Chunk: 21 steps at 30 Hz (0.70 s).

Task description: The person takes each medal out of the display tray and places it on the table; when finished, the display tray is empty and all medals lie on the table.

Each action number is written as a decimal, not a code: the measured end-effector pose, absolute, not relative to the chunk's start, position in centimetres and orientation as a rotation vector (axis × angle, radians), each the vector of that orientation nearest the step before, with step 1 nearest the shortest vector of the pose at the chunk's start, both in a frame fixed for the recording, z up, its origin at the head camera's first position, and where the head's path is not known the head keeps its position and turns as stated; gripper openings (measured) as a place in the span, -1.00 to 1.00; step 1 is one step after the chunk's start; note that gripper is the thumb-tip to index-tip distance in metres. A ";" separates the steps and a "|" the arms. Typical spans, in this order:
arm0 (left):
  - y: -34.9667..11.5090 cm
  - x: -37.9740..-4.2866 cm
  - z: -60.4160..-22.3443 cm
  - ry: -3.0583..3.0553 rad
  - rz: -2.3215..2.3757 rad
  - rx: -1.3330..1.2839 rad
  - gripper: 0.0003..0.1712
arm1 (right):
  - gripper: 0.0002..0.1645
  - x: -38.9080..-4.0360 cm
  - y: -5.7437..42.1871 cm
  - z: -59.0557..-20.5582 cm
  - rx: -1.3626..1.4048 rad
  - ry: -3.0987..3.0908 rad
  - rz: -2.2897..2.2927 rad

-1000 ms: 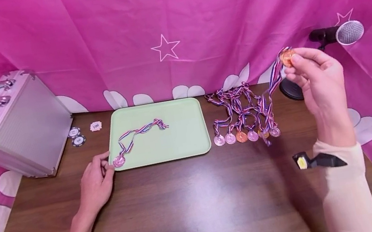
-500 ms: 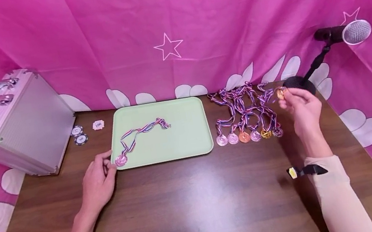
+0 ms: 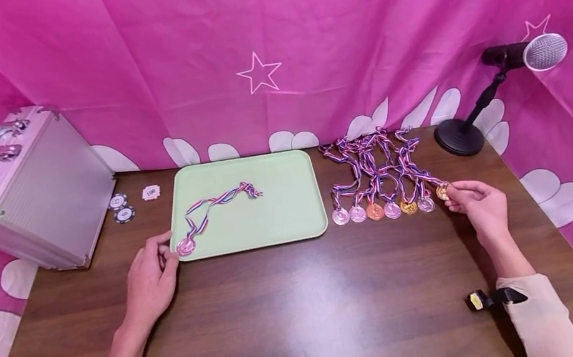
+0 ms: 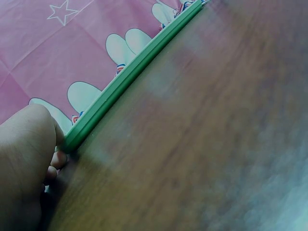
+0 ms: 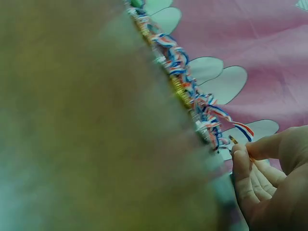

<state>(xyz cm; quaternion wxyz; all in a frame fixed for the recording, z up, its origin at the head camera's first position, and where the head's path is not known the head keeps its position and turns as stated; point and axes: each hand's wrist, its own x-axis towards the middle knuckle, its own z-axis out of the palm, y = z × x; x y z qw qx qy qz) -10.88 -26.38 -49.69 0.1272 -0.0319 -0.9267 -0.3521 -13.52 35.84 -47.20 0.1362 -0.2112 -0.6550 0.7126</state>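
Note:
My right hand pinches a bronze-coloured medal between thumb and fingertips, at the right end of a row of medals. Its striped ribbon runs back into the tangle of ribbons, and in the right wrist view a loop of ribbon rises beside the fingertips. Several silver, bronze and gold medals lie in that row. My left hand holds the front left corner of a pale green tray, thumb at the corner. On the tray lies one pinkish medal with its striped ribbon stretched rightward.
A silver case stands at the back left, with a few poker chips beside it. At the back right is a microphone on a round black base. A pink curtain hangs behind the wooden table.
My right hand has come down from its raised position and toward me, bringing the medal to the row's right end. The left hand stays at the tray corner.

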 end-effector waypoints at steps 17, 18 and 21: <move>-26.6 -10.9 -49.7 -2.689 -1.028 -0.093 -0.52 | -0.63 -12.6 35.6 -48.6 -0.550 -2.536 1.060; -26.6 -10.9 -49.8 -2.692 -1.027 -0.092 -0.52 | -0.62 -12.5 35.6 -48.6 -0.554 -2.525 1.069; -26.6 -10.9 -49.9 -2.698 -1.033 -0.094 -0.51 | -0.62 -12.4 35.5 -48.7 -0.572 -2.493 1.111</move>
